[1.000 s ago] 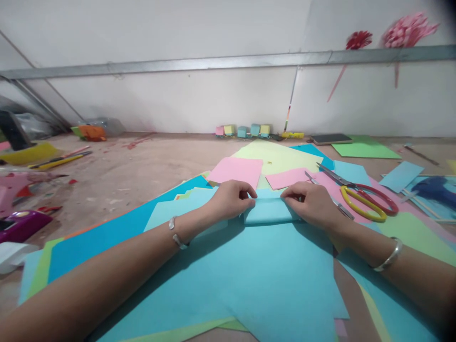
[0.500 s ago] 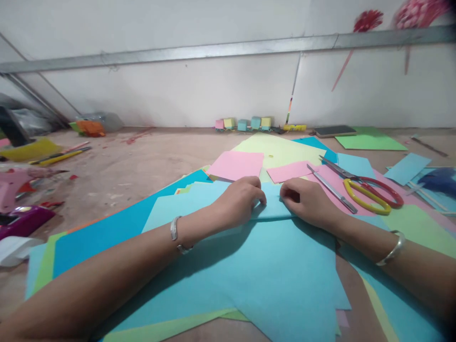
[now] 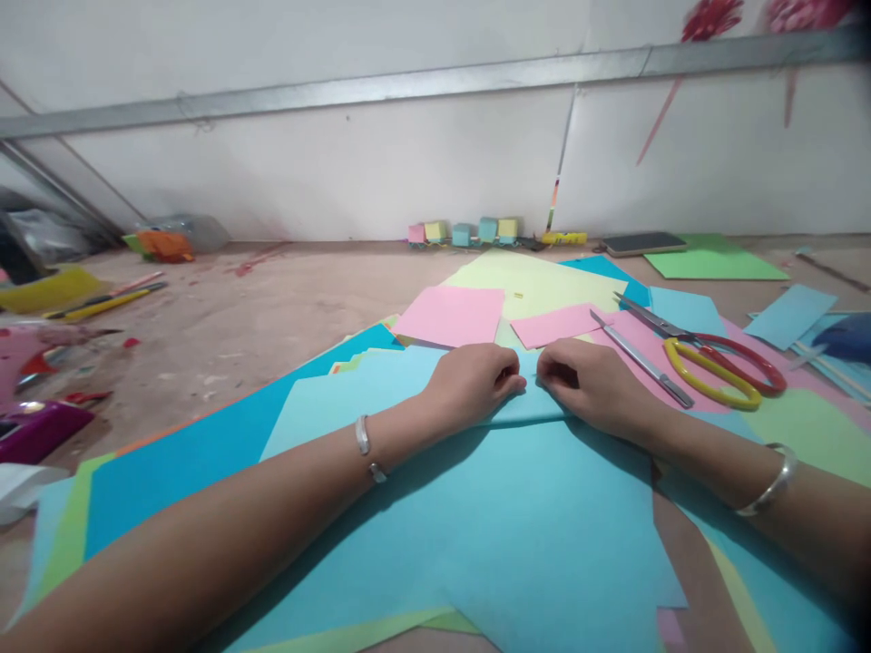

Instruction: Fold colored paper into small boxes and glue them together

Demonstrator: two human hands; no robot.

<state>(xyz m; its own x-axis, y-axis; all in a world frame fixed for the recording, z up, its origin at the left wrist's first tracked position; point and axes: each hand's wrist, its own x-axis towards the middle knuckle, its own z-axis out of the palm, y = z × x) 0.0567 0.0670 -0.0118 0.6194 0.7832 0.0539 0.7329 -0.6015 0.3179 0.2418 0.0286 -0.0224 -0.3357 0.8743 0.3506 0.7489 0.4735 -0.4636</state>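
My left hand [image 3: 476,383] and my right hand [image 3: 591,388] rest close together over light blue paper [image 3: 449,508]. The fingers of both are curled into a pinch, thumb against fingertips. A tiny bit of something shows between the two hands, too small to name, and whatever the fingertips hold is hidden. Under the hands a folded or stacked edge of the light blue paper [image 3: 523,419] runs across. Right of my right hand lie a silver craft knife [image 3: 643,360] and scissors [image 3: 721,363] with red and yellow handles, on pink paper.
Pink paper pieces [image 3: 453,314] and a pale yellow sheet [image 3: 537,272] lie beyond the hands. Small paper cubes [image 3: 463,234] stand along the wall. A pink glue gun [image 3: 27,354], a purple object [image 3: 44,428] and pencils [image 3: 109,304] are at the left. A phone-like dark slab [image 3: 643,243] lies at the back right.
My left hand has moved right, closer to my right hand, and its fingers have curled tighter. My right hand stays nearly in place. The view has shifted slightly.
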